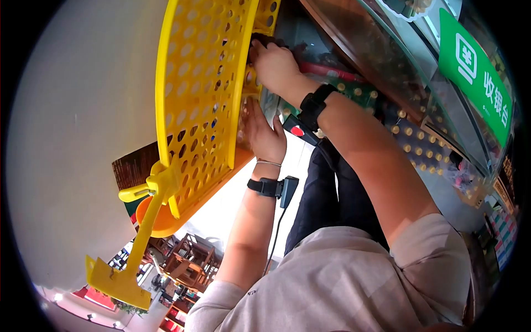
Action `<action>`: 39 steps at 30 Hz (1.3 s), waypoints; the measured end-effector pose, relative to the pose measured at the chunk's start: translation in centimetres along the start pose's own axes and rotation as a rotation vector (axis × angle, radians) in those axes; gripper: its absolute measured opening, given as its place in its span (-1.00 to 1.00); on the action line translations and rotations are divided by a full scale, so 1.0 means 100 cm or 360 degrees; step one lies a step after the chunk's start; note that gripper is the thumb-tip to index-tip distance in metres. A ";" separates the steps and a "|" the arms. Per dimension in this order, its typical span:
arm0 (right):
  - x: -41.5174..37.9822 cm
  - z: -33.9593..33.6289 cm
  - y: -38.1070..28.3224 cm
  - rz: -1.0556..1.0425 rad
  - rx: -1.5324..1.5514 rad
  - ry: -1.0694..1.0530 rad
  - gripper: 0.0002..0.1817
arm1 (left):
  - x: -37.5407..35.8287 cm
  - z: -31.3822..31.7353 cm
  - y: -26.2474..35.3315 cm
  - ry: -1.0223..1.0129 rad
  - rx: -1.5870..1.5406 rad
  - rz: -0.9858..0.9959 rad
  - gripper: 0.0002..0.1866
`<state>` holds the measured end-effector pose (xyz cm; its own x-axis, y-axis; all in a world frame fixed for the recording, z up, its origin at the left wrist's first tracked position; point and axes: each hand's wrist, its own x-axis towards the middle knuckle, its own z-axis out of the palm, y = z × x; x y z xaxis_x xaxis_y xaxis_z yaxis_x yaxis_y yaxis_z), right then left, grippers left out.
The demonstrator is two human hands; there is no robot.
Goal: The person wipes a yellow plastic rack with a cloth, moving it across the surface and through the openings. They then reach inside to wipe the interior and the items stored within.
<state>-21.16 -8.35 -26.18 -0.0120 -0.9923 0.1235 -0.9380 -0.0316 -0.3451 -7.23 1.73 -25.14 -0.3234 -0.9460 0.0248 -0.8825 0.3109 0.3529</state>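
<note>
Holding the yellow basket (202, 83) full of round holes, I keep it tipped up on its side at the top of my view, close to the glass counter (387, 66). My left hand (264, 135) lies flat and open against its underside, and my right hand (274, 63) curls over its rim, but I cannot tell how tight. A yellow clip sign (130, 254) hangs below, and a green sign (481, 72) sits on the glass.

The big yellow plastic basket with holes (202, 83) is blocking one side; the glass counter (387, 61) is crowding the other, leaving a narrow gap between.
</note>
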 end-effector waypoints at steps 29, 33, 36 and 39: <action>-0.030 0.016 0.011 -0.0556 0.0179 0.0165 -0.58 | 0.008 -0.006 -0.001 -0.0177 0.0300 0.0002 -0.28; -0.012 0.017 0.014 -0.0534 0.0181 -0.0024 -0.58 | 0.004 -0.005 -0.002 -0.0208 0.0313 -0.0020 -0.29; 0.005 0.014 0.021 -0.0462 0.0061 -0.0161 -0.57 | 0.006 -0.009 0.001 -0.0221 0.0311 -0.0026 -0.29; 0.010 0.013 0.017 -0.0395 0.0016 -0.0239 -0.55 | 0.009 -0.007 0.001 -0.0222 0.0321 -0.0031 -0.28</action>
<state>-22.36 -9.54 -27.86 0.2695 -0.9607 0.0662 -0.9024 -0.2759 -0.3310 -7.37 0.84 -24.44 -0.3376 -0.9343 -0.1145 -0.9347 0.3184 0.1578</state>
